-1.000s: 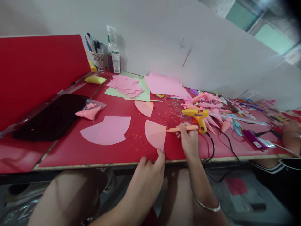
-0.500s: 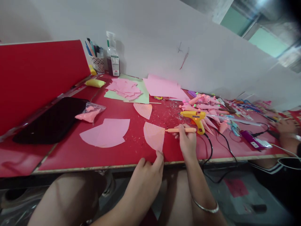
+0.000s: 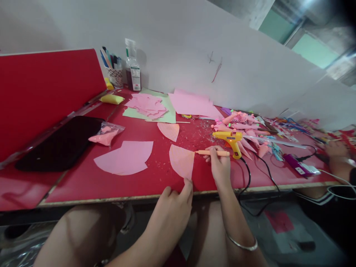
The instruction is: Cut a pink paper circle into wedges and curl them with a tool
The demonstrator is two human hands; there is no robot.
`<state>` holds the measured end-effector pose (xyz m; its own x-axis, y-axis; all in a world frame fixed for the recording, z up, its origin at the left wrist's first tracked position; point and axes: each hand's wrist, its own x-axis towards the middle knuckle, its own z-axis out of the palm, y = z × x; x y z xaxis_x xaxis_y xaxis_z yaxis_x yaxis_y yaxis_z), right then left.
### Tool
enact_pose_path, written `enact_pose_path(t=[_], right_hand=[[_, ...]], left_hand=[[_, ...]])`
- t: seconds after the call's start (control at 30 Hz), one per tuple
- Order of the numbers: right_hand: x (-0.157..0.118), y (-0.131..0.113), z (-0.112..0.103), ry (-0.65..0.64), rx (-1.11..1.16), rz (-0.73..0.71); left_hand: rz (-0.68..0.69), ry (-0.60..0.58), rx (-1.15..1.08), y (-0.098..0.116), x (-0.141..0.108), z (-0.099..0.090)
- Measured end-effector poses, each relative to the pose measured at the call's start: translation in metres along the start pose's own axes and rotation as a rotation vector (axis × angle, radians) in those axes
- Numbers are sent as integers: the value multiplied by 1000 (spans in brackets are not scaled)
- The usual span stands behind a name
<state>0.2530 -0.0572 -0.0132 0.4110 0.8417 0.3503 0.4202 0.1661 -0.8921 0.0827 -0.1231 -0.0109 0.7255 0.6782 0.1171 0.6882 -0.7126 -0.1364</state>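
Note:
A pink paper wedge (image 3: 181, 161) lies on the red table, with orange colouring along its edges. My left hand (image 3: 178, 200) pinches the wedge's lower tip at the table's front edge. In my right hand (image 3: 218, 165) is an orange marker (image 3: 213, 152), its tip touching the wedge's upper right corner. Behind the wedge lies a smaller pink paper wedge (image 3: 169, 131). A larger cut pink sheet (image 3: 125, 157) rests further left. The yellow glue gun (image 3: 230, 139) lies just beyond my right hand.
A black tablet-like object (image 3: 59, 142) and a bag of pink clay (image 3: 105, 136) sit left. Paper scraps (image 3: 147, 105), a bottle (image 3: 134, 70) and a pen cup (image 3: 114, 76) stand behind. Pink cones (image 3: 241, 122), cables and a purple power strip (image 3: 299, 165) lie right, near another person's hand (image 3: 336, 149).
The marker in my right hand has moved slightly left, to the wedge's upper right corner. My left hand keeps its hold on the lower tip.

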Motion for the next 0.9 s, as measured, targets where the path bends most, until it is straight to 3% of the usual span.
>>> enact_pose_path(t=[0.73,0.9], right_hand=[[0,0,0,-70,-18,-42],[-1,-3,2,-9,29,-106]], left_hand=[[0,-22,-51,-4,2,-8],[-27,-43,-81,-4,4,-14]])
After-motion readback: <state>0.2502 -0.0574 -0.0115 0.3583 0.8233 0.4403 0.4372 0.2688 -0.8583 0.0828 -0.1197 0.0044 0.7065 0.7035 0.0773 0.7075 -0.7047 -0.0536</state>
